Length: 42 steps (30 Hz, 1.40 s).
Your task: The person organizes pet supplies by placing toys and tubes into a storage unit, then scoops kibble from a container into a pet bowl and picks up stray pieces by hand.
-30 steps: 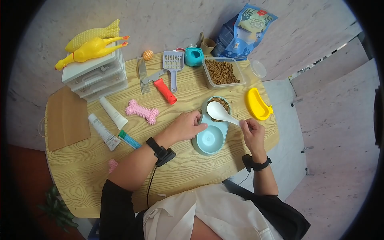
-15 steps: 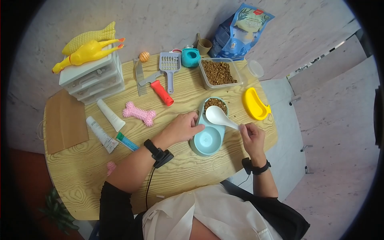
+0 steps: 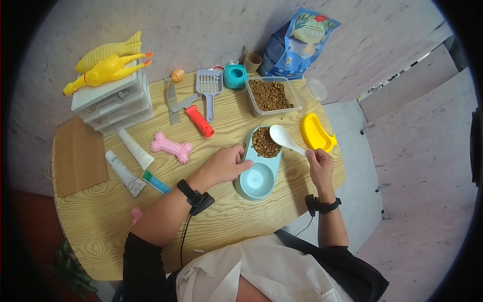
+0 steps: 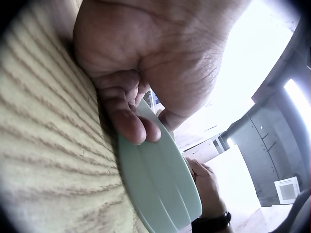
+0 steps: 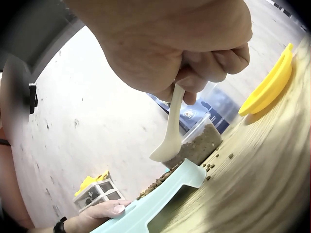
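Note:
A pale blue double pet bowl (image 3: 271, 162) stands on the wooden table, its far cup holding brown kibble (image 3: 263, 144) and its near cup bare. My left hand (image 3: 225, 165) grips the bowl's left side at the middle, thumb on top; curled fingertips (image 4: 131, 128) press its side wall in the left wrist view. My right hand (image 3: 322, 170) pinches the handle of a white spoon (image 3: 283, 137), whose head tilts over the right rim of the kibble cup. From the right wrist view, the spoon (image 5: 171, 131) points downward above the bowl.
Behind the bowl is a clear tub (image 3: 274, 111) of kibble, with a blue food bag (image 3: 297, 48) beyond it. A yellow banana-shaped dish (image 3: 316, 133) lies to the right. Loose kibble pieces (image 5: 231, 156) dot the table. Leftward are a pink bone toy (image 3: 171, 147), tubes and a red-handled tool (image 3: 199, 121).
The spoon has moved from over the middle of the kibble cup to its right rim, uncovering more kibble. My left hand stays on the bowl while the head view shifts slightly.

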Tool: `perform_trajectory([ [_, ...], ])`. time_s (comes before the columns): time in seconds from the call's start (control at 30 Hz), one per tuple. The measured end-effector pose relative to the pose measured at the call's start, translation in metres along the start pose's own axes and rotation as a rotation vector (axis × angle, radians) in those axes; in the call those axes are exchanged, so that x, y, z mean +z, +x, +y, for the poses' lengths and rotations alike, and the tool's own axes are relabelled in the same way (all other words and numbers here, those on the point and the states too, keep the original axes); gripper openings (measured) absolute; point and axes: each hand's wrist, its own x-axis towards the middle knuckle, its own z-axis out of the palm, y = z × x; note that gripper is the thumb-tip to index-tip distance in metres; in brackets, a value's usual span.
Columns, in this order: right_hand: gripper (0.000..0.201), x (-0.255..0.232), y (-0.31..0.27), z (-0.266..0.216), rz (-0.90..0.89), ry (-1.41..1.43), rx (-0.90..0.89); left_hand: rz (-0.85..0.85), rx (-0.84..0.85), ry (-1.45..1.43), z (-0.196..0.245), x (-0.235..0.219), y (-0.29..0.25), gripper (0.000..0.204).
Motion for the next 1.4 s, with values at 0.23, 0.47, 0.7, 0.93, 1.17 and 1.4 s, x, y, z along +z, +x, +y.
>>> perform_trajectory([
  [0.23,0.029,0.004,0.001,-0.003,0.010,0.044,-0.008,-0.014,-0.050,-0.074,0.008,-0.001,-0.003,0.035],
  [0.47,0.030,0.001,0.004,0.000,0.014,0.205,0.018,-0.016,-0.272,-0.137,0.031,-0.004,0.005,0.049],
  [0.7,0.030,-0.012,-0.020,0.014,0.026,0.238,0.013,0.031,-0.310,-0.104,0.027,0.004,0.013,0.050],
  [0.93,0.028,-0.019,-0.036,0.020,-0.002,0.288,0.064,0.110,-0.317,-0.073,0.031,0.014,0.016,0.047],
  [1.17,0.019,-0.002,-0.049,-0.003,-0.100,0.015,-0.157,0.141,-0.286,-0.222,0.014,0.015,0.016,0.040],
  [1.4,0.021,-0.002,-0.043,-0.012,-0.008,-0.094,-0.320,0.137,-0.285,-0.166,0.017,0.015,0.015,0.037],
])
